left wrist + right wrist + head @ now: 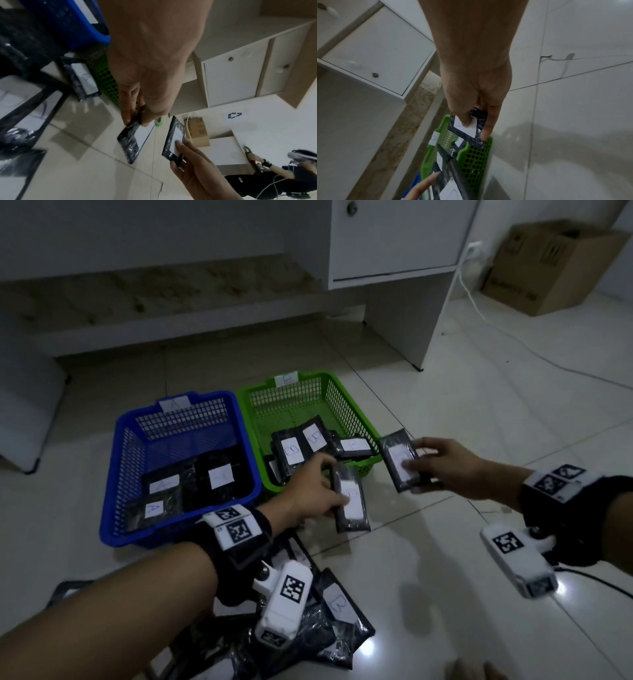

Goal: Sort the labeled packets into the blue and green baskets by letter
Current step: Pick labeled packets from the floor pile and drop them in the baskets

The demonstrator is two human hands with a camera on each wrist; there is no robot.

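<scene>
2 packets are in hand at once, 1 each. The left hand (313, 491) pinches a dark packet (351, 501) by its long edge, thumb on the white label, just in front of the green basket (346, 392); label faces up, likely so the letter can be read before dropping, though the letter is too blurred to tell. The right hand (445, 463) grips a second packet (400, 462) by its lower end, thumb across the label, held over the near right corner of the green basket; judged to be about to go in. The green basket already holds several packets marked B (301, 448) and carries a tag on its far rim. The blue basket (120, 440) touches the green basket's left side, tagged A, with 3 labelled packets (219, 475) inside, at least 1 reading A. An unsorted pile (337, 611), 1 showing B, lies well in front of the green basket, under the left forearm. Surface is glossy pale floor tile (479, 412). Behind the green basket stands a white cabinet (394, 237); far right of it a cardboard box (548, 265) and a white cable (479, 306). Dim light.
</scene>
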